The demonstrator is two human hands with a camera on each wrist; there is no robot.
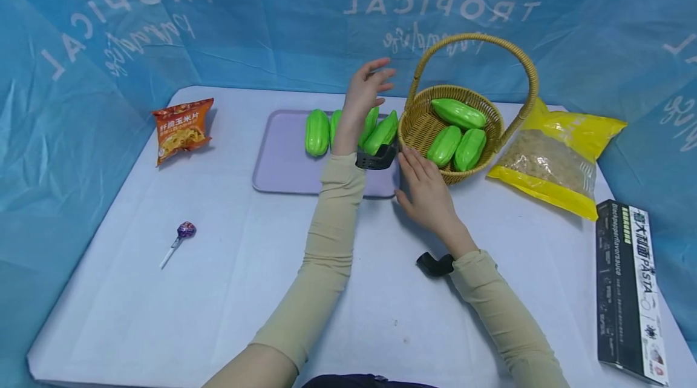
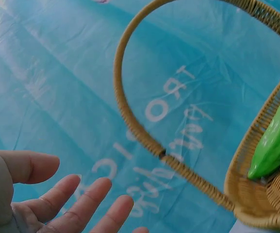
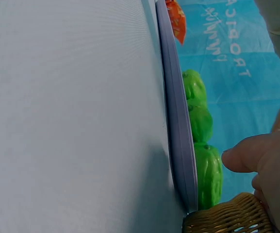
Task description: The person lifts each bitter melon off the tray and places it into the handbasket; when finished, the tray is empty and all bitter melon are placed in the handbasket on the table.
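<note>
My left hand (image 1: 368, 90) is raised above the back of a lilac tray (image 1: 283, 158), fingers loosely spread and holding nothing. In the left wrist view, that hand's fingers (image 2: 81, 208) are apart from the wicker basket's handle (image 2: 120, 92). My right hand (image 1: 427, 194) rests its fairly straight fingertips against the near left rim of the wicker basket (image 1: 422, 124). Three glossy green ridged vegetables (image 1: 458, 114) lie inside the basket. Several more green vegetables (image 1: 317, 132) lie on the tray, some partly hidden behind my left forearm. The right wrist view shows the thumb (image 3: 241, 154) near them.
An orange snack bag (image 1: 184, 129) stands at the back left, with a wrapped lollipop (image 1: 186, 230) nearer the front. Right of the basket lies a yellow bag (image 1: 555, 158) with a clear window. A black and white pasta box (image 1: 628, 291) sits along the right edge. Blue printed sheeting surrounds the white table.
</note>
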